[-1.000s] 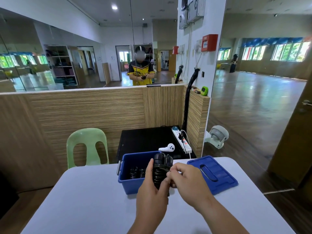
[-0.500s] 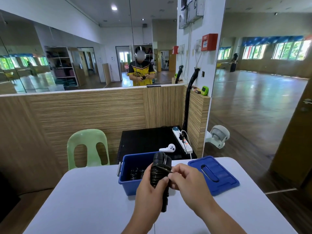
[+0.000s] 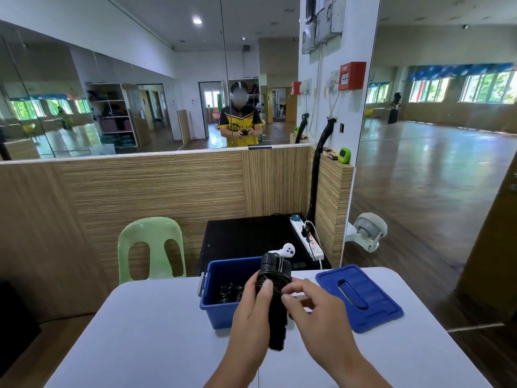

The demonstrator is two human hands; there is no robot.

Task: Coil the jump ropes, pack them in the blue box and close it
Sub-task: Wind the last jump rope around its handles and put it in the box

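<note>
My left hand (image 3: 251,312) is wrapped around the black jump rope bundle (image 3: 275,292), thumb (image 3: 265,289) pressed flat on its front and the other fingers curled behind where I cannot see them; the grip is closed tight on the handles, which stand nearly upright, tilted a little away from me; my right hand (image 3: 316,317) sits just beside it, fingers half curled, forefinger (image 3: 293,287) and thumb narrowed to a pinch on a strand of the thin black cord at the bundle's right side; whether the pinch fully closes on the cord I cannot tell, since the tips overlap the dark coils.

The bundle is two black handles side by side with cord wound round their upper part in tight loops; the lower ends hang bare below my palm; the whole thing is held in the air above the white table (image 3: 156,337), in front of the blue box (image 3: 221,306).

The box stands open on the table's far edge; coiled black ropes (image 3: 230,292) lie inside it at the bottom; its blue lid (image 3: 361,298) lies flat on the table to the right, apart from the box; a green plastic chair (image 3: 152,247) stands beyond the table to the left.
</note>
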